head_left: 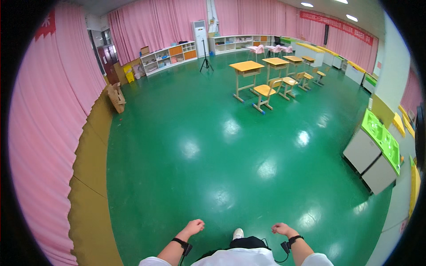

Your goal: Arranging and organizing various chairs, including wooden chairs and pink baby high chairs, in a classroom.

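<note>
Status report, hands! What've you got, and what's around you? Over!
Left hand, right hand: apart, neither visibly holding anything. Black straps on both wrists. Cabinet off to the right, desks farther ahead.

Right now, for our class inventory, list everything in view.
Curtains: several, pink, walls
Banners: two, red, upper left and right
Lights: three, white, ceiling
Door: one, brown, back left
Air conditioner: one, white, back
Shelves: two units, white, back
Tripod: one, black, back
Bin: one, yellow, back left
Cardboard: one, brown, left
Desks: four, yellow, centre back
Chairs: four, yellow, beside desks
Cabinets: several, pale, right
Floor: one, green, throughout
Wrist straps: two, black, both wrists
Shirt: one, white, bottom
Shoe: one, white, bottom centre
Left hand: one, bare, bottom
Right hand: one, bare, bottom
</note>
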A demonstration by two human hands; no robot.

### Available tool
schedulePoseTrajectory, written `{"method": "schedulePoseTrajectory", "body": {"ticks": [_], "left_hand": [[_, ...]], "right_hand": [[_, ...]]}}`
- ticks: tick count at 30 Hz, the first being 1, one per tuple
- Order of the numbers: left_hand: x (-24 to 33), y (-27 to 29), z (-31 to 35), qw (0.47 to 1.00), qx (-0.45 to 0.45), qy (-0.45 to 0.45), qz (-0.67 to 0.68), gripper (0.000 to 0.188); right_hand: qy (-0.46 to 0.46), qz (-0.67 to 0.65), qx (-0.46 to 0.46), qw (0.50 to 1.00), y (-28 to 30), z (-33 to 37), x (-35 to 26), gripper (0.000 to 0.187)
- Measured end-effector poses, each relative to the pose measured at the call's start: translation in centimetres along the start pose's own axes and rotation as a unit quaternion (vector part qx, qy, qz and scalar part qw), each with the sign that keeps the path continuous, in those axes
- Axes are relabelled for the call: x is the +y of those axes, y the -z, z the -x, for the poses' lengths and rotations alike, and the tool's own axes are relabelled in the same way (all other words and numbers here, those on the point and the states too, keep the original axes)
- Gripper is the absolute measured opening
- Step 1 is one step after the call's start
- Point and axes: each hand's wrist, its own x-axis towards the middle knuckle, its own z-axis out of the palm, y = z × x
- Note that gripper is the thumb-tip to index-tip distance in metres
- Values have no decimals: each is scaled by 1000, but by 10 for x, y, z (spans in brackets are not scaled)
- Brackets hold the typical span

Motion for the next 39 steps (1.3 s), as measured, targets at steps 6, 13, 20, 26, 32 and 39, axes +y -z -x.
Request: {"method": "schedulePoseTrajectory", "body": {"ticks": [6, 13, 20, 26, 32, 39], "left_hand": [[-56, 110, -52, 970, 147, 106, 161, 18], [-84, 218, -185, 929, 211, 201, 227, 16], [52, 401, -483, 984, 174, 40, 24, 23], [235, 522, -739, 984, 132, -79, 93, 24], [264, 603, -888, 991, 60, -66, -104, 23], [226, 709, -965, 972, 204, 78, 85, 19]], "right_hand": [[94, 78, -85, 989, 65, -165, -205, 32], [66, 306, -49, 949, 166, -360, -323, 33], [-9, 258, -46, 965, 292, -461, -445, 36], [-46, 141, -25, 989, 392, -587, -559, 34], [-27, 72, -51, 996, 468, -778, -656, 34], [59, 246, -53, 966, 553, -992, -810, 35]]}}
